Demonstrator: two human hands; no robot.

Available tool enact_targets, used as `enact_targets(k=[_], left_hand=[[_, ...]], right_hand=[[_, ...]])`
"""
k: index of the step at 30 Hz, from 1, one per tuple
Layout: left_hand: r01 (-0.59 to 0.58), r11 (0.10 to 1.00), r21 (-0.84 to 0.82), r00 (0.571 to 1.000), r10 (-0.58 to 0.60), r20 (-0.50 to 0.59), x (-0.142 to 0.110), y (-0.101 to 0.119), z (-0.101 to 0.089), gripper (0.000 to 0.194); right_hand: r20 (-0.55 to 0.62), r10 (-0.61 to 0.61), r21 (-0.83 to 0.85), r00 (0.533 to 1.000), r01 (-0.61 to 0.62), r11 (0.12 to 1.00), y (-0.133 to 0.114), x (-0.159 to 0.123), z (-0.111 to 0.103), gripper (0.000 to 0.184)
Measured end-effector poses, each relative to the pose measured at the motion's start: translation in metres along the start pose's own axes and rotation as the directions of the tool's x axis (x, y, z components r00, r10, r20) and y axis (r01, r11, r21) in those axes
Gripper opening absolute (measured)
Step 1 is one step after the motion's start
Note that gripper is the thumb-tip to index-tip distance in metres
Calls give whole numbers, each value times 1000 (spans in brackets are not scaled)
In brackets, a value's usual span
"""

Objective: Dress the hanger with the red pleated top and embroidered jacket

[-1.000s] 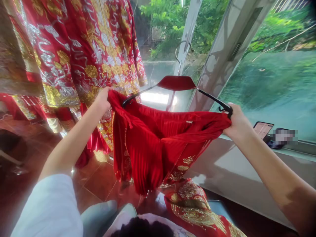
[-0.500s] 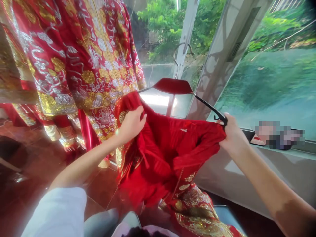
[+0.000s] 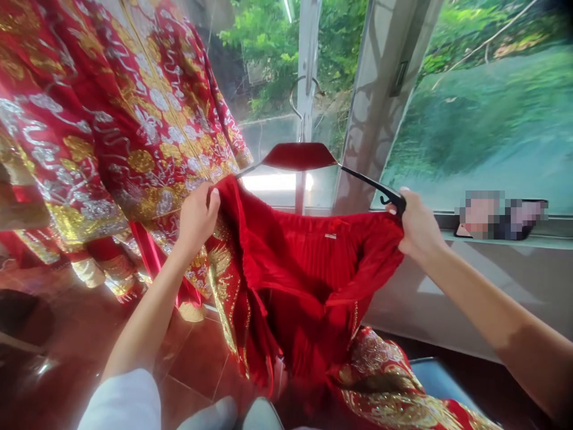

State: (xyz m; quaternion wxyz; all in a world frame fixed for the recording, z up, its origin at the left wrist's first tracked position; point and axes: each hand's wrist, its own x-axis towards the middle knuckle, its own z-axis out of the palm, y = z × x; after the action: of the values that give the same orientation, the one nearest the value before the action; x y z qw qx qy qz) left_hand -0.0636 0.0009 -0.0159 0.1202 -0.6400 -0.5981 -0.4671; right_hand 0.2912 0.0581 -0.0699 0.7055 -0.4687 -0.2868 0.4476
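A red skirt (image 3: 308, 280) with a pleated lining and gold embroidery hangs from a hanger (image 3: 302, 156) with a red middle piece, black arm and metal hook. My left hand (image 3: 199, 218) is closed on the skirt's waistband at the left shoulder of the hanger. At the other side my right hand (image 3: 416, 224) grips the black hanger end together with the waistband corner. The waistband gapes between my hands, and a small white label shows inside. The skirt's lower part lies in gold-patterned folds at the bottom right.
Red jackets (image 3: 147, 119) with gold and silver embroidery hang at the left. A window (image 3: 474, 131) with a pale frame stands ahead, and a phone (image 3: 523, 218) rests on its sill. Below are a reddish tiled floor (image 3: 197, 358) and a bluish flat surface (image 3: 447, 382) at the lower right.
My left hand has moved left to the waistband's outer edge, spreading the skirt wider. My right hand keeps its grip on the hanger end. The view has shifted slightly to the right.
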Motion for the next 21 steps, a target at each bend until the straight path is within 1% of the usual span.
enact_targets(k=[3,5,7,8,10,11,12,13,15,16,17,18,19,21], left_hand=[[-10,988,151,999,5,35,-3,0,0,18],[14,969,247,998,-30,63,-6,10,-4,17],[11,965,264,999,-21,36,-8,30,-7,14],[-24,973,227,1000,21,17,-7,44,-6,14],[-167,981,98,986,167,5,-4,78,3,22],[-257,966,35,966,256,26,0,97,12,26],[-344,939,-4,937,343,56,4,115,24,28],[-429,903,-9,898,428,102,10,133,38,27],[-593,804,35,795,578,183,23,161,70,26],[-637,769,48,758,615,215,30,171,86,26],[-664,745,69,734,631,251,36,178,100,31],[-676,731,94,722,632,282,40,182,113,38],[-677,728,113,721,624,301,44,185,122,45],[-662,737,137,736,604,306,46,187,134,53]], right_hand=[[-4,-48,-12,999,48,999,-6,-1,0,37],[13,-67,-32,998,67,997,-9,1,-1,38],[48,-62,-35,997,64,997,-9,5,-2,39],[65,-61,-29,996,63,998,-8,7,-2,40],[86,-62,-21,994,64,998,-6,9,-2,42],[87,-58,-22,995,60,998,-5,10,-2,44],[83,-51,-28,995,54,998,-5,11,-2,45],[77,-45,-36,996,48,998,-4,11,-2,46],[62,-47,-54,997,51,997,-4,11,-2,46],[62,-59,-66,996,63,996,-4,11,-3,46],[67,-74,-84,995,80,993,-5,11,-4,47],[74,-88,-107,993,96,990,-6,10,-6,47],[86,-101,-132,991,112,985,-8,10,-8,48],[114,-111,-182,987,131,975,-13,9,-14,51]])
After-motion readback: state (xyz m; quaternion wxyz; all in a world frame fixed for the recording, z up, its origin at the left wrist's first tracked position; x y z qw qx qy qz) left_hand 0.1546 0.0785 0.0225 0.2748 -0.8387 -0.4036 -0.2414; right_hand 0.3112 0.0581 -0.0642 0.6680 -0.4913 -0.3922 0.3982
